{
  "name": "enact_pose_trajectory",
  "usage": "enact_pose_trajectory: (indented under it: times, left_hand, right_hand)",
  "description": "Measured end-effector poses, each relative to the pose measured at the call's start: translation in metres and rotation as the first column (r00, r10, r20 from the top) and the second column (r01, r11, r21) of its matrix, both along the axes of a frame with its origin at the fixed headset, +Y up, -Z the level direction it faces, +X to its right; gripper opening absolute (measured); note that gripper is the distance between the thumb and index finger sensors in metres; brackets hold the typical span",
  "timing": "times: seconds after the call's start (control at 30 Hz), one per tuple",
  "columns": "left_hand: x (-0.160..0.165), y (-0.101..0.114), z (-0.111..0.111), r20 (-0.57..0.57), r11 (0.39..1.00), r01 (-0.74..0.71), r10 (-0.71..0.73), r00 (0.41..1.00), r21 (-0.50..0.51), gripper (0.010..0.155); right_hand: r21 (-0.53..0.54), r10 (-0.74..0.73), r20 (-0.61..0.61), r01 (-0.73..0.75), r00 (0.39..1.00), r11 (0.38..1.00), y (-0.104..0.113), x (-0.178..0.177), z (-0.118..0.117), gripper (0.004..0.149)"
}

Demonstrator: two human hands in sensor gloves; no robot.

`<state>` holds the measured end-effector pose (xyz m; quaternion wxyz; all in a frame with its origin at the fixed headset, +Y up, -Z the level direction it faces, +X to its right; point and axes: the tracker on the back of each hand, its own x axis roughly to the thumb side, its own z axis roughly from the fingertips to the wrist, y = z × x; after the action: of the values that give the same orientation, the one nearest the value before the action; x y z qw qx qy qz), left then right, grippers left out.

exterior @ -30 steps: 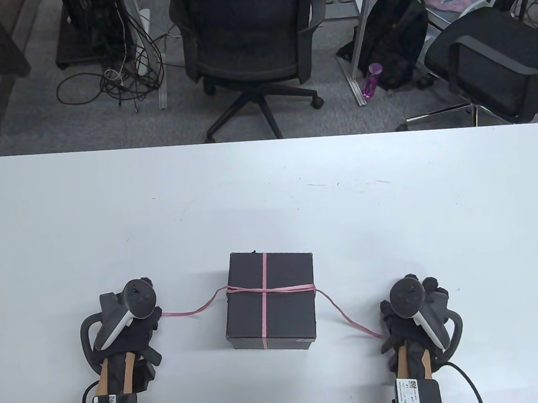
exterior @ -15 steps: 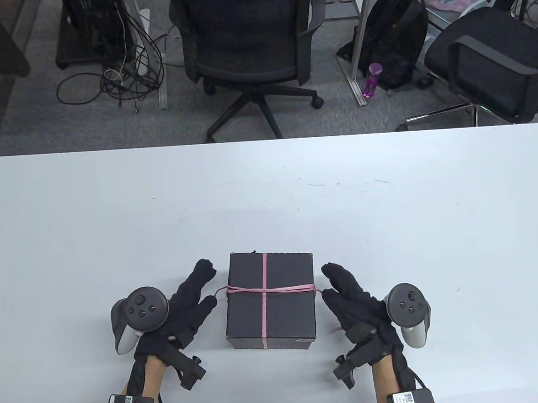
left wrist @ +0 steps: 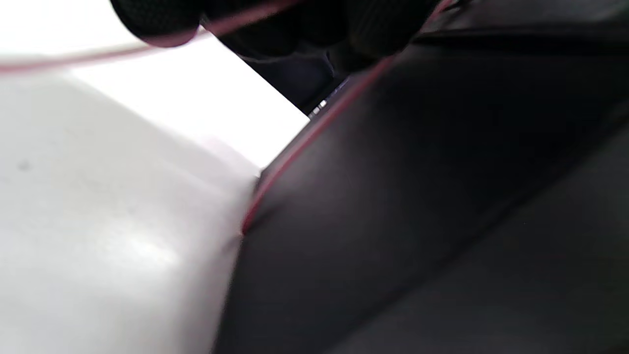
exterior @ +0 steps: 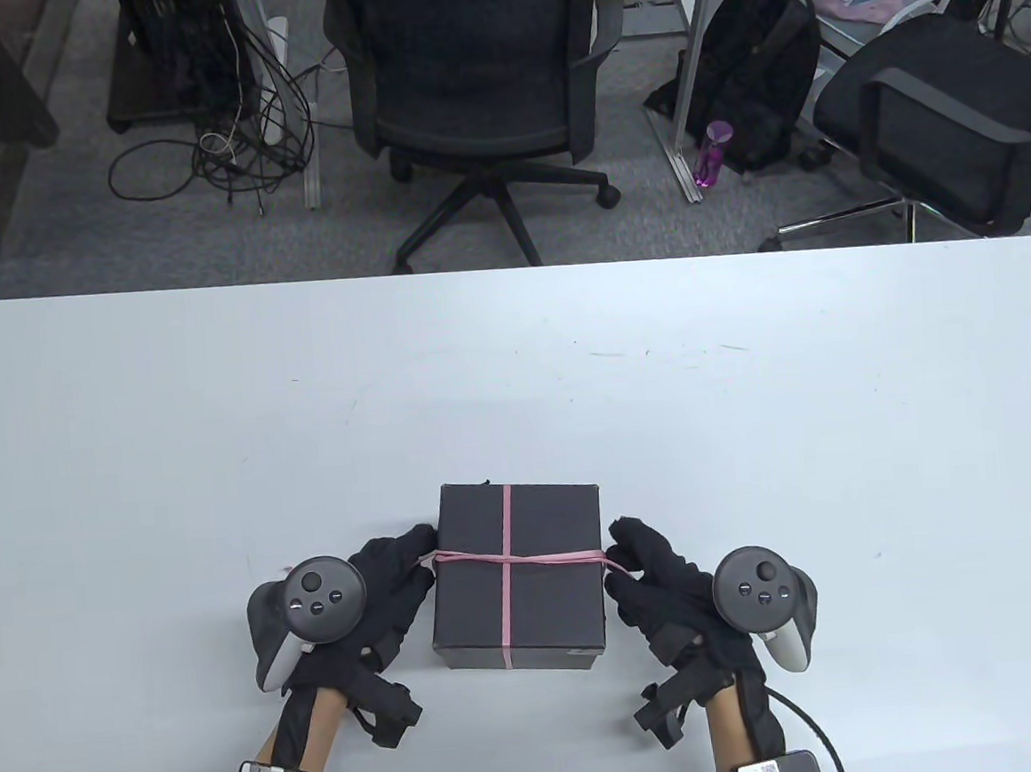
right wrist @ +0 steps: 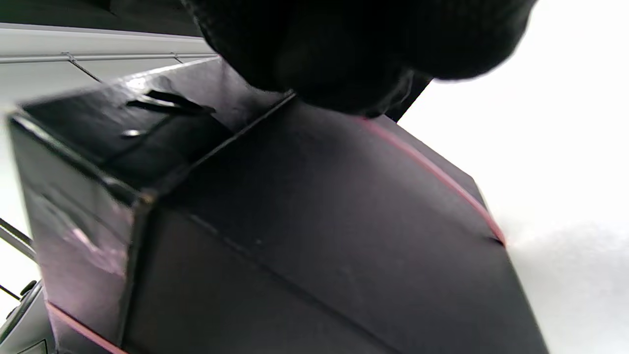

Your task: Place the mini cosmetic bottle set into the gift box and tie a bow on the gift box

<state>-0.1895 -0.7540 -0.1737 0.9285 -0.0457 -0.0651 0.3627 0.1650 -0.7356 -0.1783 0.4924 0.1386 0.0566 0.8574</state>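
Note:
A closed black gift box (exterior: 550,597) stands near the table's front edge, with a thin pink ribbon (exterior: 506,529) crossed over its lid. My left hand (exterior: 418,561) is against the box's left side and pinches the ribbon where it leaves the lid. My right hand (exterior: 616,558) is against the right side, and the ribbon runs between its thumb and finger. The left wrist view, blurred, shows the box (left wrist: 417,196), the ribbon (left wrist: 314,132) and my gloved fingertips (left wrist: 152,19). In the right wrist view my fingers (right wrist: 344,49) sit at the box (right wrist: 295,236) top edge by the ribbon (right wrist: 432,169). No bottles show.
The white table (exterior: 515,386) stretches wide around the box. Beyond its far edge stand an office chair (exterior: 472,60), a second chair (exterior: 949,120), a black backpack (exterior: 758,73), a purple bottle (exterior: 711,152) and floor cables (exterior: 220,142).
Both hands have moved inward from far out on the table to the box's sides. The slack ribbon tails that lay on the table are gone from sight.

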Motion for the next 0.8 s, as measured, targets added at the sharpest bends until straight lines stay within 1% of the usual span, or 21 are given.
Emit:
enact_pose_trajectory:
  times: [0.03,0.1,0.13,0.27,0.37,0.47,0.5,0.57,0.6,0.63,0.67,0.7,0.73,0.77,0.8]
  left_hand:
    - [-0.001,0.0,0.0,-0.006,1.0,-0.023,0.023,1.0,0.015,0.043]
    - [-0.004,-0.001,-0.001,0.02,0.995,-0.102,0.101,0.995,0.007,0.04]
    - [-0.007,0.0,-0.001,0.015,0.989,-0.146,0.146,0.989,-0.011,0.04]
    - [-0.012,-0.001,-0.002,-0.015,0.959,-0.284,0.284,0.959,0.001,0.039]
    - [-0.012,0.0,-0.002,-0.014,0.955,-0.297,0.296,0.955,-0.004,0.038]
    - [-0.013,-0.001,-0.002,-0.03,0.96,-0.28,0.279,0.96,-0.009,0.038]
    - [-0.013,-0.001,-0.002,-0.032,0.961,-0.275,0.275,0.961,-0.01,0.037]
    - [-0.013,-0.001,-0.001,-0.042,0.964,-0.264,0.263,0.964,-0.02,0.037]
    - [-0.013,-0.001,-0.001,-0.05,0.966,-0.257,0.256,0.965,-0.019,0.037]
    - [-0.013,-0.001,0.0,-0.056,0.969,-0.248,0.247,0.967,-0.018,0.037]
    - [-0.014,-0.001,-0.001,-0.06,0.971,-0.237,0.236,0.97,-0.021,0.037]
    - [-0.014,-0.001,-0.001,-0.06,0.972,-0.232,0.23,0.971,-0.025,0.037]
    - [-0.014,0.0,-0.001,-0.057,0.974,-0.226,0.224,0.973,-0.029,0.037]
    - [-0.013,0.0,-0.001,-0.051,0.976,-0.216,0.214,0.975,-0.036,0.037]
    - [-0.012,-0.001,-0.001,-0.045,0.978,-0.206,0.204,0.978,-0.039,0.037]
  right_hand:
    - [0.006,0.001,0.012,-0.001,1.0,1.0,0.001,0.001,0.0,0.052]
    - [0.024,-0.007,0.029,0.006,1.0,1.0,0.002,0.003,0.0,0.048]
    - [0.021,-0.025,0.027,0.024,0.999,0.999,0.003,0.004,0.001,0.049]
    - [-0.009,-0.173,-0.036,0.173,0.984,0.985,0.005,0.007,0.0,0.054]
    - [-0.007,-0.216,-0.063,0.216,0.974,0.976,0.008,0.01,-0.001,0.058]
    - [-0.017,-0.277,-0.141,0.277,0.951,0.961,0.016,0.014,-0.004,0.058]
    - [-0.019,-0.303,-0.191,0.305,0.934,0.952,0.02,0.014,-0.005,0.054]
    - [0.002,-0.296,-0.236,0.305,0.926,0.952,0.029,0.013,-0.006,0.044]
    - [0.002,-0.248,-0.27,0.258,0.93,0.966,0.033,0.012,-0.006,0.04]
    - [0.004,-0.17,-0.295,0.179,0.94,0.984,0.038,0.011,-0.006,0.038]
    - [0.036,-0.016,-0.285,0.027,0.958,0.999,0.044,0.008,-0.004,0.037]
    - [0.057,0.121,-0.277,-0.109,0.953,0.992,0.047,0.004,-0.004,0.036]
    - [0.076,0.359,-0.231,-0.351,0.904,0.933,0.049,-0.003,-0.003,0.036]
    - [0.094,0.56,-0.179,-0.553,0.809,0.828,0.048,-0.012,-0.003,0.036]
    - [0.096,0.663,-0.15,-0.656,0.734,0.748,0.046,-0.019,-0.003,0.036]
